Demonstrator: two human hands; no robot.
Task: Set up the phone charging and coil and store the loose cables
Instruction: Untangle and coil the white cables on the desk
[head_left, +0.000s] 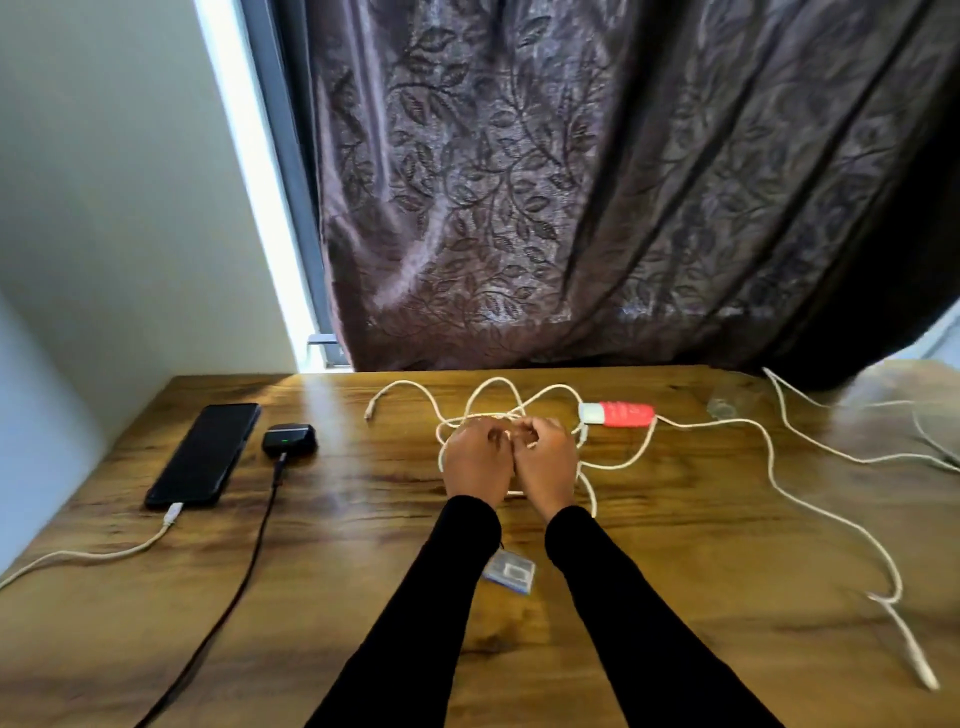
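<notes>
A black phone (205, 454) lies at the table's left with a white charging cable (104, 552) plugged into its near end. Beside it sits a black earbud case (289, 439) with a green light and a black cable (239, 571) plugged in. At mid-table a tangle of white cable (498, 397) loops around my hands. My left hand (475, 460) and my right hand (545, 457) sit side by side, fingers curled on strands of that cable. A red and white adapter (621, 414) lies just right of my hands, joined to the white cable.
The wooden table (363, 519) ends at a patterned curtain (571, 208) behind. Another long white cable (831, 525) trails across the right side to a plug near the front edge. A small clear plastic bag (510, 571) lies between my forearms. Crumpled clear plastic (727, 405) sits at the back right.
</notes>
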